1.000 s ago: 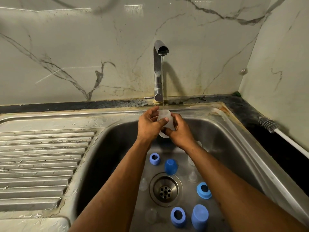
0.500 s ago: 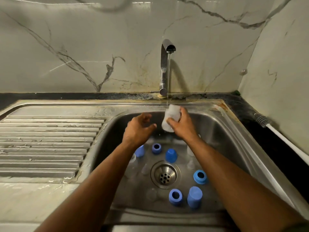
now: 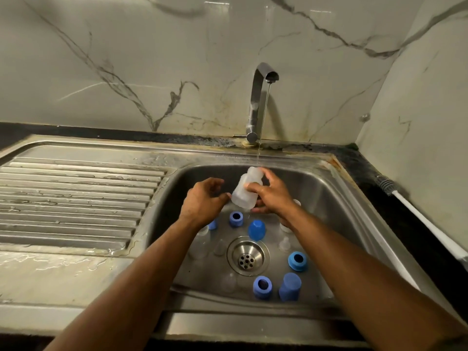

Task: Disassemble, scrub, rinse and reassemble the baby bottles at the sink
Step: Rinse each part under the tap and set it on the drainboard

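1. The right hand (image 3: 272, 196) gripped the clear bottle (image 3: 245, 191) over the sink (image 3: 336, 198), its neck tilted up toward the thin stream from the tap (image 3: 260, 97).
2. Its long axis slanted, base down and left.
3. The left hand (image 3: 202, 201) hung loosely open just beside that base, holding nothing, so it seemed the readier to steady it.
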